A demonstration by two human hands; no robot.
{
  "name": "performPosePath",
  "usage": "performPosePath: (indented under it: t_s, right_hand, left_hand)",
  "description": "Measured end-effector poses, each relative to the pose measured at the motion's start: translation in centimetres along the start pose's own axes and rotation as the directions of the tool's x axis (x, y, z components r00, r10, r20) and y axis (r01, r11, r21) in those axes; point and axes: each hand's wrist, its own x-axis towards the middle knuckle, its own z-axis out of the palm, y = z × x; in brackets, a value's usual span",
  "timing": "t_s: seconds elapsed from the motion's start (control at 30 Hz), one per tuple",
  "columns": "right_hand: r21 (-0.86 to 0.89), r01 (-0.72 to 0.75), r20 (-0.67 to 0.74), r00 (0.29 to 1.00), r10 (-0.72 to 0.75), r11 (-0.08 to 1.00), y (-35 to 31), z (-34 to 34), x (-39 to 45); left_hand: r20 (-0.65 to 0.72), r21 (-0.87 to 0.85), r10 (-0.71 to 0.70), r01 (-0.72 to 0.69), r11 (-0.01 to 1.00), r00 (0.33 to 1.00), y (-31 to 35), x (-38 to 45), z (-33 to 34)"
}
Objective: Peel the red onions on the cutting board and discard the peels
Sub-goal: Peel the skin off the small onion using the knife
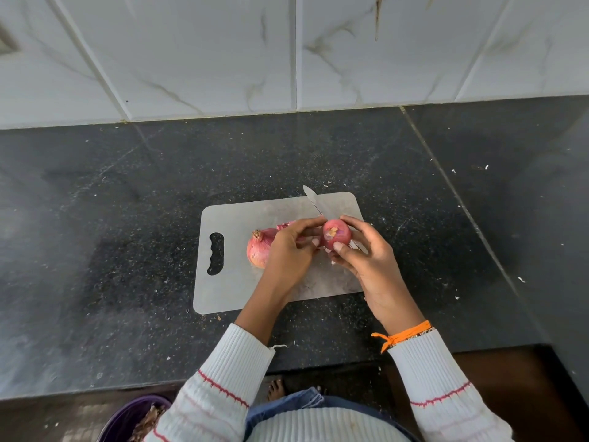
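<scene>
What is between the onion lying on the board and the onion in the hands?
The left hand lies between the onion on the board and the held onion, plus a pink peel scrap, in the head view.

Pale marble-look wall tiles with grey veins and dark grout lines across the upper frame. Below, black speckled stone countertop, glossy, dotted with pale crumbs, one seam running diagonally at right. Brown floor at lower right. Soft, even daylight.

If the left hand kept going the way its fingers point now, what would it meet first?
The left hand points toward the held onion in the right hand; its fingertips already look to be touching it, so likely that onion first.
</scene>
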Motion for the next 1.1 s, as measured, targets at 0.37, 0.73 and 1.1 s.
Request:
performPosePath:
  t_s: [0.37, 0.73, 1.1]
  right_hand:
    - [-0.074, 0.073, -0.023, 0.997, -0.075, 0.995, 0.0, 0.1, -0.1]
    - [-0.093, 0.115, 0.059, 0.992, -0.109, 0.989, -0.2, 0.1, -0.2]
    - [-0.165, 0.092, 0.079, 0.994, -0.080, 0.982, -0.1, -0.4, 0.4]
  left_hand:
    - [-0.070, 0.113, 0.001, 0.006, 0.994, 0.998, 0.5, -0.5, -0.3]
    - [-0.125, 0.372, 0.337, -0.271, 0.888, 0.933, 0.6, -0.3, -0.9]
    - [-0.066, 0.458, 0.412, -0.339, 0.822, 0.909, 0.4, -0.1, -0.2]
